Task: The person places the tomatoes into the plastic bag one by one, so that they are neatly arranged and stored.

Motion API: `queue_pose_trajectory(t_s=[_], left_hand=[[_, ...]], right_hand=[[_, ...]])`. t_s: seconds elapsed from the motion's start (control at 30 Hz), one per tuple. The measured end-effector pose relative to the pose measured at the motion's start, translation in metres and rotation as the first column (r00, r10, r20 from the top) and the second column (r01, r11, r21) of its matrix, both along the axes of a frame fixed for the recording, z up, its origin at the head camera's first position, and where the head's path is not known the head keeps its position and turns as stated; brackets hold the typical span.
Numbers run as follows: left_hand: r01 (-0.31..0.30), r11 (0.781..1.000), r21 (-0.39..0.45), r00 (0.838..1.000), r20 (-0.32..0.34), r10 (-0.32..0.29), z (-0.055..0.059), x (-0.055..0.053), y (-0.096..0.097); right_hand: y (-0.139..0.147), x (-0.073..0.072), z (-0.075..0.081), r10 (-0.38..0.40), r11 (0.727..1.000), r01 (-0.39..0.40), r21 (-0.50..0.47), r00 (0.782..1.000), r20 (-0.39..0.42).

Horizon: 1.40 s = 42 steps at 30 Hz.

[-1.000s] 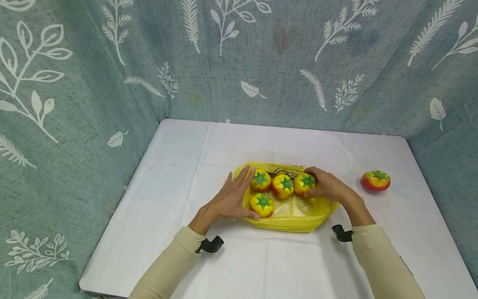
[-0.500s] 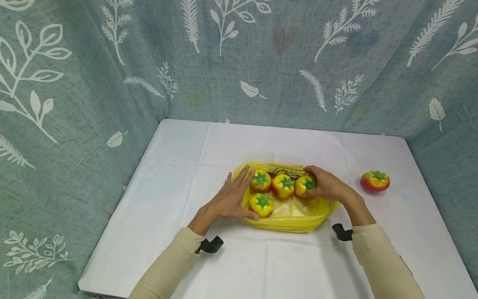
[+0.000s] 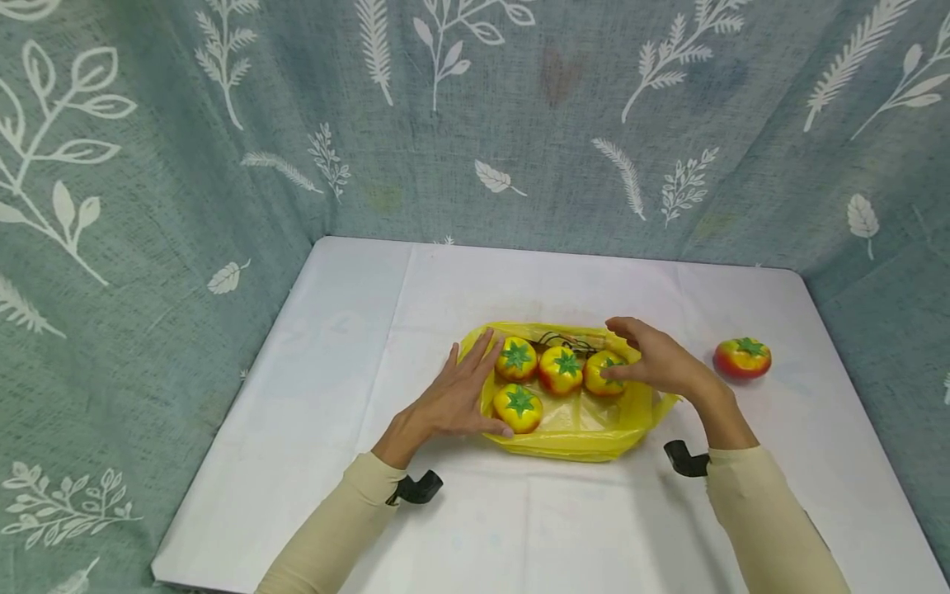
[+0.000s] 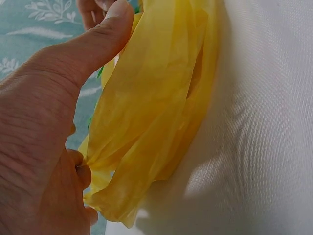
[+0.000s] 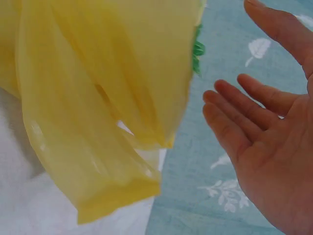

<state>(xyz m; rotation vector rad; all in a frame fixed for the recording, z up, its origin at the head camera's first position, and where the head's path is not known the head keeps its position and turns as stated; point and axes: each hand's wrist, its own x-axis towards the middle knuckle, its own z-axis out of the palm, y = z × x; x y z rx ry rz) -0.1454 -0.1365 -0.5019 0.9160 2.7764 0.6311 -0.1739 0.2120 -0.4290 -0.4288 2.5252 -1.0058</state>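
Note:
A yellow plastic bag (image 3: 571, 445) lies open on the table in the head view, with several yellow-and-red tomatoes inside, each with a green star-shaped top. My left hand (image 3: 456, 396) rests with spread fingers along the bag's left rim, beside the back-left tomato (image 3: 515, 359) and the front-left tomato (image 3: 518, 408). Over the bag's right end is my right hand (image 3: 660, 359), its fingers apart and holding nothing. The thumb overlaps the right tomato (image 3: 597, 381); contact cannot be told. A middle tomato (image 3: 560, 370) sits next to it. In the right wrist view, the palm faces the bag (image 5: 112, 73).
Another tomato (image 3: 742, 360) stands on the white-covered table (image 3: 356, 330), right of the bag. A green-grey leaf-patterned curtain (image 3: 475, 124) hangs behind and at both sides. A thin dark cord (image 3: 552, 338) shows at the bag's back rim.
My right hand has let go of the right tomato and drawn slightly up and right, its fingers opening. That tomato sits a little lower in the bag. The left hand stays put.

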Motion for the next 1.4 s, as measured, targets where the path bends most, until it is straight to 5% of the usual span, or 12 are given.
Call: queue_pose_trajectory(t_s=[0.47, 0.9, 1.4], left_hand=[[-0.005, 1.000, -0.019, 1.000, 0.006, 0.005, 0.000, 0.000, -0.001], [-0.006, 1.000, -0.005, 1.000, 0.009, 0.006, 0.001, 0.000, 0.001], [-0.002, 1.000, -0.010, 1.000, 0.013, 0.002, 0.001, 0.001, 0.002]], right_hand=[[0.025, 0.024, 0.023, -0.075, 0.989, 0.066, -0.135, 0.995, -0.062], [0.061, 0.052, 0.027, -0.196, 0.951, 0.148, -0.271, 0.967, -0.160], [0.113, 0.080, 0.012, -0.394, 0.913, 0.329, -0.242, 0.864, -0.312]])
